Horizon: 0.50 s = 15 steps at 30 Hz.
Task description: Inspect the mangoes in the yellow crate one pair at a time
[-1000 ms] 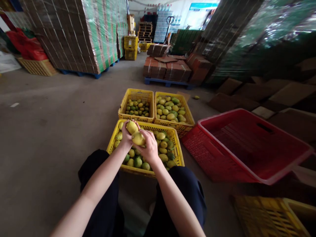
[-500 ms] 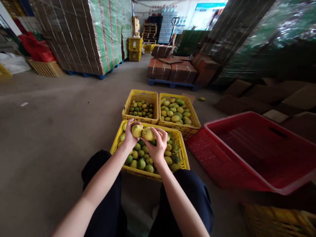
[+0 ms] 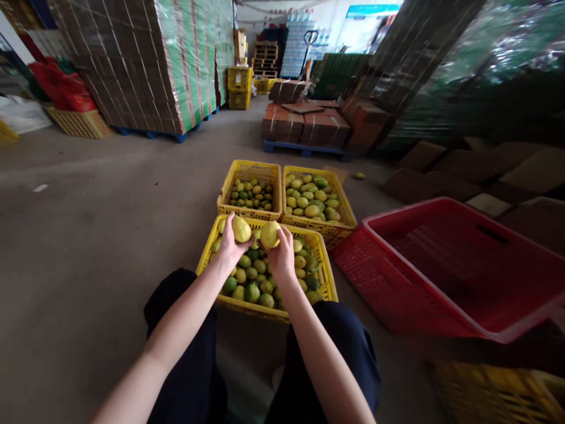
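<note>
A red crate (image 3: 375, 280) tilts right of the fingers; well beyond them sit strapped cartons (image 3: 324, 129). The left fingers (image 3: 228, 225), partly curled, hold one fruit (image 3: 241, 229); the right fingers (image 3: 287, 237), likewise, another (image 3: 269, 235). Below them one yellow crate (image 3: 325, 274) contains many green and yellow fruits (image 3: 252, 292); just beyond, two rear crates (image 3: 260, 171) contain more.

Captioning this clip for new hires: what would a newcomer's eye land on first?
Likely the yellow fruit in the left hand and a second yellow fruit in the right hand, both over the fruit-filled near yellow crate. Next, probably the big red crate at the right, then the tall plastic-wrapped stack at upper left.
</note>
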Motion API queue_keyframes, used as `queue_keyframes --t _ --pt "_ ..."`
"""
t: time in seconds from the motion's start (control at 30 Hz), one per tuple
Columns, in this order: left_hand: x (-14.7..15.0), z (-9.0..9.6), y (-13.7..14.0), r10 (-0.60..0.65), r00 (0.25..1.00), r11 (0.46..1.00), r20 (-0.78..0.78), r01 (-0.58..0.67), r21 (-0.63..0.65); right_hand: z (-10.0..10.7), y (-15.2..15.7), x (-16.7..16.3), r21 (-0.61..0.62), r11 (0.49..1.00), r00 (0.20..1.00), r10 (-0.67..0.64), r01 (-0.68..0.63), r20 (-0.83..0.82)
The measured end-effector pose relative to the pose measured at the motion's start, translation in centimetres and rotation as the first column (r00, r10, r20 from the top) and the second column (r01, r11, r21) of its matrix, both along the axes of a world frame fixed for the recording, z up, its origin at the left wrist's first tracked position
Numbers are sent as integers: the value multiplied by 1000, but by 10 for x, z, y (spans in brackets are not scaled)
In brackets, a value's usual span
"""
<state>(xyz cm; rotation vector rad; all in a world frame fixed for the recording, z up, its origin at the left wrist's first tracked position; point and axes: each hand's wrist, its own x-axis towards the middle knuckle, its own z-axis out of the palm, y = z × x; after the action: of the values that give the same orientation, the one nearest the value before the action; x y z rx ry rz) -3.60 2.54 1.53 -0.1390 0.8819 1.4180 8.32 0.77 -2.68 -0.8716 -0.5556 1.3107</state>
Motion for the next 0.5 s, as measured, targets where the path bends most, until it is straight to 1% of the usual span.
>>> queue_keyframes --t 0.07,0.13,0.2,0.27,0.37,0.4,0.5 --pt "-1 0 1 -22 998 1000 55 22 -1 3 2 2 -11 1000 996 21 -22 -82" --pt "0 2 0 -67 987 998 144 65 17 6 2 4 0 999 993 52 -53 -105" --pt "2 4 -2 -102 977 995 189 97 34 8 1 5 -3 997 991 71 -72 -116" --pt "4 7 -6 -107 982 994 155 104 33 8 0 6 -55 994 986 88 -96 -142" --pt "6 9 -8 -75 996 997 42 73 29 5 4 6 -155 981 973 78 -113 -218" --pt "6 8 -8 -73 997 997 29 73 28 3 6 6 -172 980 970 59 -101 -234" --pt "7 2 -7 -102 992 995 67 102 3 -1 9 5 -187 981 973 -4 -41 -230"
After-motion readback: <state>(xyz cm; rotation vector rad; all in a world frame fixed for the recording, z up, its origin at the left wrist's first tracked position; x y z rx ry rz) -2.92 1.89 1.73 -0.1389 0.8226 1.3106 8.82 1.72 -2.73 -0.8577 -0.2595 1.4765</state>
